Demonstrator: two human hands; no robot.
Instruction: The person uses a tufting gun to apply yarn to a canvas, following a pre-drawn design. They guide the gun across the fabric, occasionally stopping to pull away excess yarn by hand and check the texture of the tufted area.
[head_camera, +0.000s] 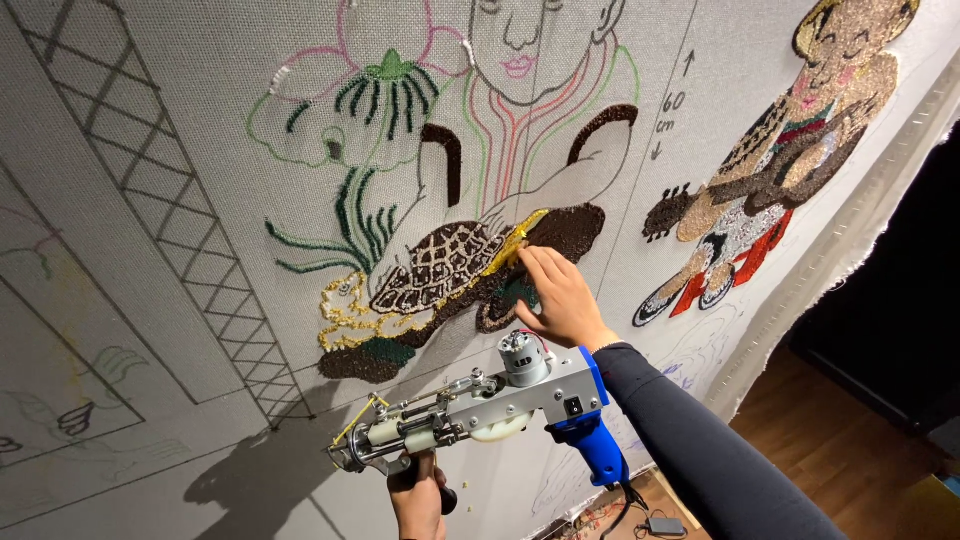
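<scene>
Right hand (560, 295) lies flat, fingers spread, on the tufted turtle (440, 265) on the stretched cloth (180, 150). Left hand (418, 500) grips the tufting gun (480, 405) just below, off the cloth. Turtle mostly filled; flower, figure and lattice are largely bare outlines.

Your right hand (556, 296) flat on tufted turtle (440, 268), your left hand (418, 500) gripping tufting gun (470, 405), grey cloth (150, 150) behind

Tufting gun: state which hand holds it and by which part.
The left hand holds the tufting gun by its black front handle, underneath. The right hand holds nothing; it presses on the tufted cloth.
</scene>
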